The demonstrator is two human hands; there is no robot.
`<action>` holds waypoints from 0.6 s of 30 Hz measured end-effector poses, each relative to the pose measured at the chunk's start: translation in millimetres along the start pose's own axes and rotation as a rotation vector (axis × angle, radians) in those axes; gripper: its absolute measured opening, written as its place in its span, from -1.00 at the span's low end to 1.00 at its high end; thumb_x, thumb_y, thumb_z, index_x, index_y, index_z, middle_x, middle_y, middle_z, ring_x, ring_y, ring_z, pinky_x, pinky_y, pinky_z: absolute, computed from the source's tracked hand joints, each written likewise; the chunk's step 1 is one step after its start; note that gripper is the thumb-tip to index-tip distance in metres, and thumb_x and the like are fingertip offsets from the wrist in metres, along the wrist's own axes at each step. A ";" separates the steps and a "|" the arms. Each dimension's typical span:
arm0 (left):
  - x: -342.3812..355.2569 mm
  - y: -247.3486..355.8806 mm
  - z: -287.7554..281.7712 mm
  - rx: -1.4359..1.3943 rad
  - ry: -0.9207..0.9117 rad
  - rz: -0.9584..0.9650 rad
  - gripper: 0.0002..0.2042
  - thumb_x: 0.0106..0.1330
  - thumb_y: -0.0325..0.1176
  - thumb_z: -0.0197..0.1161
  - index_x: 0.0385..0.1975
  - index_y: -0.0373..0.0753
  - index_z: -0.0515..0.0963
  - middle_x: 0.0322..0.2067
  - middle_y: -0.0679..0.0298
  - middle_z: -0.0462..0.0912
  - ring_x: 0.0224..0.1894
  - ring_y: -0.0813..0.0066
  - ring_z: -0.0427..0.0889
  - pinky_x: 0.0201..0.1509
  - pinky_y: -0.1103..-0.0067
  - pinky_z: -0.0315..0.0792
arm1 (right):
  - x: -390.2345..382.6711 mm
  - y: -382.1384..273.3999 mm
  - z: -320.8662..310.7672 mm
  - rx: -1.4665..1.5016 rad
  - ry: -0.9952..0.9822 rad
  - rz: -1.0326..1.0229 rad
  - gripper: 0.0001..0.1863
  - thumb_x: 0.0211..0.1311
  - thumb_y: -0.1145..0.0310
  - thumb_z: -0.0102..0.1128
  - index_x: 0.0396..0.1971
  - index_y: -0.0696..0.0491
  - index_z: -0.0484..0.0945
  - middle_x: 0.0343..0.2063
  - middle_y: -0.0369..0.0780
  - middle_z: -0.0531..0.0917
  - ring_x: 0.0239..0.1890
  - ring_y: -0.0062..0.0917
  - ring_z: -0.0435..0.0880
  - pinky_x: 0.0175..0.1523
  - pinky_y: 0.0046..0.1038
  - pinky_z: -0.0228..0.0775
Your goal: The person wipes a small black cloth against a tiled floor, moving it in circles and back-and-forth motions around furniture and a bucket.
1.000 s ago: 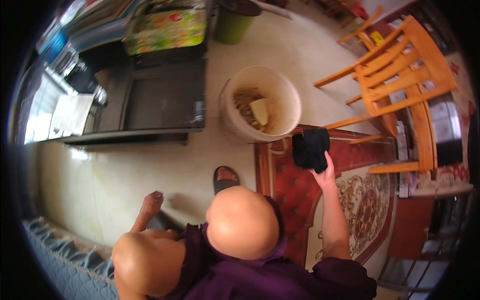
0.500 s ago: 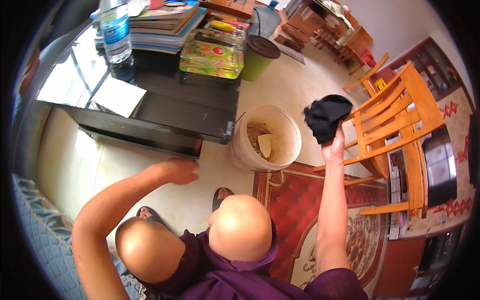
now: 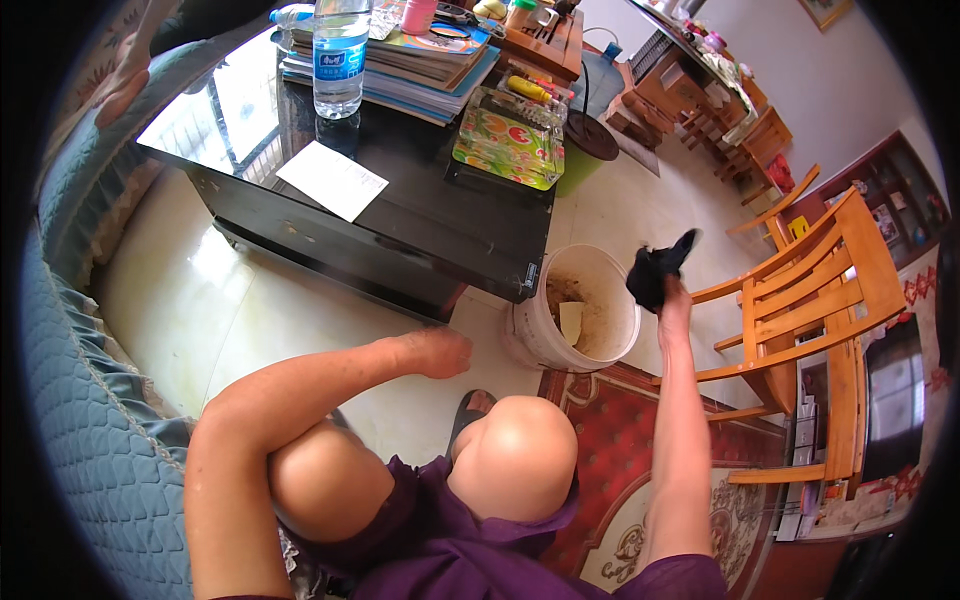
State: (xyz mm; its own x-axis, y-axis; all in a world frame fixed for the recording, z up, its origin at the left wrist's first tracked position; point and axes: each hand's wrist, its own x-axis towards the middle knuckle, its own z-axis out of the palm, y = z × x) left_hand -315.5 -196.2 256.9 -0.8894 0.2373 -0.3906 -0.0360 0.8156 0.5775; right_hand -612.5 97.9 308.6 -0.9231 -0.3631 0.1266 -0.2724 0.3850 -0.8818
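My right hand (image 3: 674, 303), held out at the end of a stretched arm, is closed on a bunched black cloth (image 3: 655, 276); I cannot make out which kind of cloth item it is. The cloth is in the air just right of a whitish bucket (image 3: 520, 335), which has dirt stains and a pale scrap (image 3: 571, 322) inside. My left hand (image 3: 437, 353) hovers above my knees, below the corner of a black table (image 3: 400, 230). Its fingers are curled in, somewhat blurred, and nothing shows in them.
On the table stand a water bottle (image 3: 340, 70), a paper sheet (image 3: 332, 180), stacked books (image 3: 430, 75) and a patterned tray (image 3: 510, 145). A wooden chair (image 3: 810, 305) stands at right, on a red rug (image 3: 625, 435). A blue quilted sofa (image 3: 90, 430) lies left. Another person's hand (image 3: 125, 90) shows far left.
My view has swung left, so the table and bucket sit further right in the picture. The black cloth has changed shape, with a corner now sticking up. My left hand has curled in more.
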 end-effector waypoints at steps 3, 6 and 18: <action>-2.6 -7.1 0.9 -0.039 0.061 0.055 -0.65 0.21 -0.18 0.06 -0.08 -0.22 0.50 -0.19 -0.02 0.58 -0.10 0.02 0.53 0.01 0.29 0.38 | 8.2 -15.2 -13.0 -0.400 -0.062 0.064 -0.69 0.30 0.28 0.00 -0.11 0.20 0.50 -0.23 -0.25 0.59 -0.24 -0.59 0.54 -0.13 -0.53 0.40; 2.2 -5.6 -0.7 0.039 0.005 0.093 -0.65 0.21 -0.18 0.06 -0.08 -0.22 0.50 -0.18 -0.03 0.58 -0.08 0.01 0.52 0.01 0.29 0.37 | -1.4 -10.7 -26.0 0.356 0.277 -0.049 -0.61 0.28 0.18 0.03 -0.10 0.22 0.47 -0.21 -0.21 0.61 -0.32 -0.59 0.55 -0.22 -0.53 0.41; 4.3 -16.6 -0.9 0.287 0.289 0.420 -0.78 0.12 -0.40 0.01 -0.61 -0.37 0.56 -0.48 -0.05 0.59 -0.36 0.02 0.59 -0.27 0.30 0.46 | -56.1 -53.4 -22.9 0.640 0.115 -0.149 -0.65 0.30 0.26 -0.19 -0.04 0.11 0.43 -0.09 -0.25 0.55 -0.05 -0.48 0.53 0.08 -0.45 0.35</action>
State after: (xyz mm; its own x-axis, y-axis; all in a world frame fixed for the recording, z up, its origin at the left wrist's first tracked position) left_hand -319.2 -209.2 246.3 -0.8903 0.4507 0.0643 0.4356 0.8024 0.4079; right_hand -552.3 117.1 359.0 -0.9209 -0.2672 0.2839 -0.2166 -0.2549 -0.9424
